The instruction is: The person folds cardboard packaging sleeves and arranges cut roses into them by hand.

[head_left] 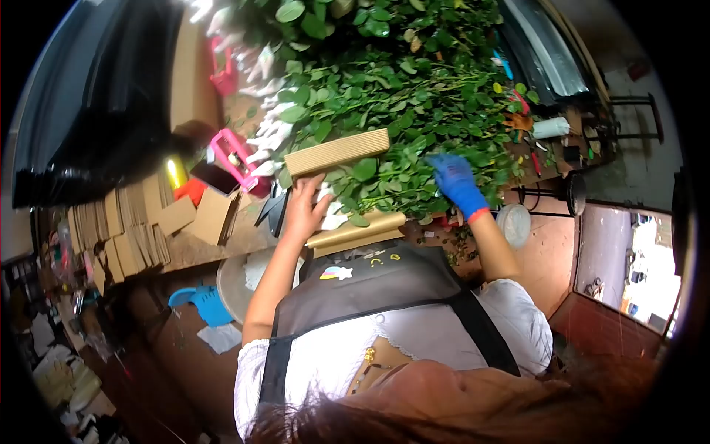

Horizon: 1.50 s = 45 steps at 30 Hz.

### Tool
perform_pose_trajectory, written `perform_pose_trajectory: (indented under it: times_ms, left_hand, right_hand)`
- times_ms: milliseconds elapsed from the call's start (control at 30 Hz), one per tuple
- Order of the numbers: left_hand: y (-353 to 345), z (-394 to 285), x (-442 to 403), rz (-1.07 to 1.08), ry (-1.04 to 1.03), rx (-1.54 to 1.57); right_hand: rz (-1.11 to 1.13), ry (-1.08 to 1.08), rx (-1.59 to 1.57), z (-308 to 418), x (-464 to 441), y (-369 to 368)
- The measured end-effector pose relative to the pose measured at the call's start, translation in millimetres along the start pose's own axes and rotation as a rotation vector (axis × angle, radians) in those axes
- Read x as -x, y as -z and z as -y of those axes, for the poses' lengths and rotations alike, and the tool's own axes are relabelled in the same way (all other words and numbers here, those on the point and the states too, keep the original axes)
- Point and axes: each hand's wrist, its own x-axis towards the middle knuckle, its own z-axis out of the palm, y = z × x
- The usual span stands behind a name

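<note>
My left hand (305, 206) is bare, its fingers apart, just below a strip of corrugated cardboard (336, 152) and beside white-wrapped flower heads (334, 214). Its fingertips reach the strip's lower edge. The strip lies across the left part of the leafy green stems (392, 181). In a blue glove, my right hand (455, 181) rests on the leaves farther right with its fingers stretched out; some fingertips blend into the foliage. A folded gold-brown cardboard piece (356, 231) lies at the near table edge, against the dark apron.
Pink tools (235, 159), a dark phone-like object (214, 178) and stacked cardboard pieces (129, 229) are to the left. More leafy stems (414, 81) are heaped ahead. At the right are a white roll (551, 128) and a stool (573, 194). A blue basket (207, 305) sits below the table.
</note>
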Motion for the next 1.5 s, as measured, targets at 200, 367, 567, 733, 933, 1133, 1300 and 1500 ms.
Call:
perform_pose_trajectory:
  times_ms: [200,367,567,733,933,1133,1300,1500]
  left_hand:
    - [-2,-1,-1,0.008,0.022,-0.016]
    - [-5,4,0,0.035,0.081,0.067]
    - [-6,12,-1,-0.009,-0.004,0.069]
    - [0,-1,-1,0.069,0.049,0.083]
    - [-7,15,-1,-0.006,-0.091,-0.016]
    - [-9,12,-4,-0.054,-0.115,0.022]
    - [-4,9,-5,-0.005,-0.098,0.025]
    - [-8,14,-2,-0.040,-0.153,-0.047]
  right_hand:
    - [0.031,0.081,-0.428,-34,-25,48]
    - [-0.761,0.273,-0.079,36,-114,76]
    - [-0.728,0.139,-0.016,52,-163,89]
    - [-0.721,0.249,-0.043,29,-131,127]
    - [-0.732,0.304,0.062,49,-7,170]
    - [-0.344,0.159,0.160,35,7,44]
    - [-0.512,0.286,-0.159,85,9,90]
    - [-0.130,0.217,-0.139,169,-62,35]
